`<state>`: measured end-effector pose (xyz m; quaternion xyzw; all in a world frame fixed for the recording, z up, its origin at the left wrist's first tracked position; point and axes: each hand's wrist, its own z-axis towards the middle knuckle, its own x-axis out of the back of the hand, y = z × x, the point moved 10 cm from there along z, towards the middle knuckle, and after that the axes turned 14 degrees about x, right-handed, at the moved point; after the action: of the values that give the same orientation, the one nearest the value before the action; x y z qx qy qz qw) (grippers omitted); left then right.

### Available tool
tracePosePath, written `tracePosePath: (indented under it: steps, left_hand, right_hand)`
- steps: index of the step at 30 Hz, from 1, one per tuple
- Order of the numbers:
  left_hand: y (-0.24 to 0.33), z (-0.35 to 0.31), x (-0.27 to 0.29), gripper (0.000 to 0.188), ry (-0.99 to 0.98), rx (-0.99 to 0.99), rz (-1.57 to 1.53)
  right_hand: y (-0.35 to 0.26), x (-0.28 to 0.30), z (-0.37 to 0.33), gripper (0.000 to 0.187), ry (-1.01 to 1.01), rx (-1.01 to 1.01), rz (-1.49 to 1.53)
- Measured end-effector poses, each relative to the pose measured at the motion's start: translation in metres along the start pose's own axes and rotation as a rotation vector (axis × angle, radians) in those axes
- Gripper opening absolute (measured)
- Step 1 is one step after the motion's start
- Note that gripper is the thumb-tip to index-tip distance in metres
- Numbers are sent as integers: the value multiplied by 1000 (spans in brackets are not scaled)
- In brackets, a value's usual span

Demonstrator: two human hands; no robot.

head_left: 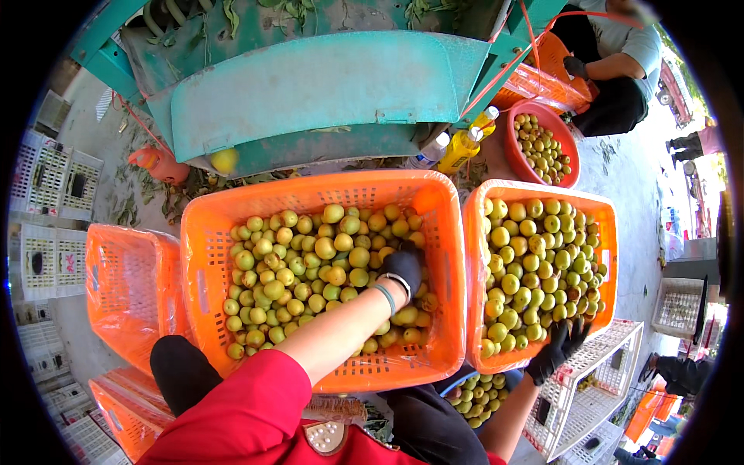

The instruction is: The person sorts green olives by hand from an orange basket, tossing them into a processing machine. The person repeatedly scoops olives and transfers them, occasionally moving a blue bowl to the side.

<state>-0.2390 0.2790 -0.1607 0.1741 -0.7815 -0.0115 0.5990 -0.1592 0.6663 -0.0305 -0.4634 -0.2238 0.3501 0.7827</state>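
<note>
Though crate walls (pixel 444 256) surround left hand (pixel 403 270), open above.

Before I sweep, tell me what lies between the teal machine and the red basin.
Two yellow bottles are between them, seen in the head view.

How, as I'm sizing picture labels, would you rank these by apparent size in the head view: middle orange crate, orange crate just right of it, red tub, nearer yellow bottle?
1. Middle orange crate
2. Right orange crate
3. Red tub, which stands farther away than the crates
4. Nearer yellow bottle
</note>
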Motion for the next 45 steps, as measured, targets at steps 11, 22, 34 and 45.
tracePosePath:
  steps: [11,22,34,45]
  left_hand:
    - [-37,-141,56,24,-403,-259,-323]
    - [-281,-171,84,25,-517,354,-1076]
    - [-267,-132,109,40,-171,227,-352]
    - [-238,-144,88,34,-222,135,-319]
  right_hand:
    - [-69,-331,-135,17,-1125,104,65]
    - [-37,-345,-278,39,-1901,83,-390]
    - [-40,-268,-269,21,-2004,-381,-253]
    - [-45,-301,-191,23,-1318,70,-346]
